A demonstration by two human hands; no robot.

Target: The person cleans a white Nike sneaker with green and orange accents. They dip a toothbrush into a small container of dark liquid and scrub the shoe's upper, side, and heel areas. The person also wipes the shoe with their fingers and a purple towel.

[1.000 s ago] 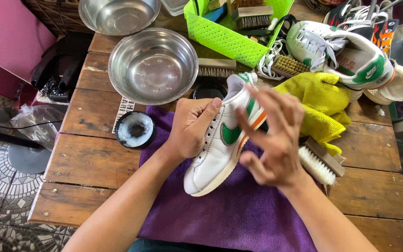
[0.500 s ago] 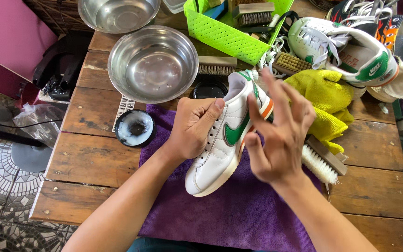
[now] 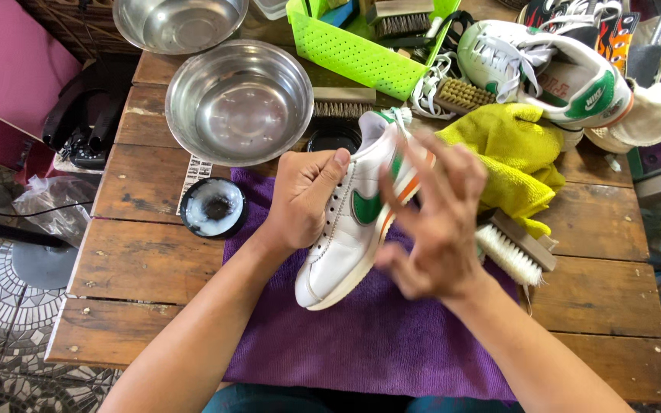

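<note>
Near the middle of the wooden tabletop (image 3: 147, 268), over a purple cloth (image 3: 361, 336), the left hand (image 3: 304, 199) holds a white leather sneaker with a green emblem (image 3: 350, 229), its grip closed around the upper. The right hand (image 3: 437, 229) hovers blurred beside the shoe, fingers spread. A white-bristled brush (image 3: 514, 248) lies just right of it.

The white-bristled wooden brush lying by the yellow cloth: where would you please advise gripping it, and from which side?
Grip the white-bristled wooden brush across its wooden back, probably coming from above and the right: it lies tilted with bristles facing the purple cloth, and the right hand hovers over its left end.
</note>
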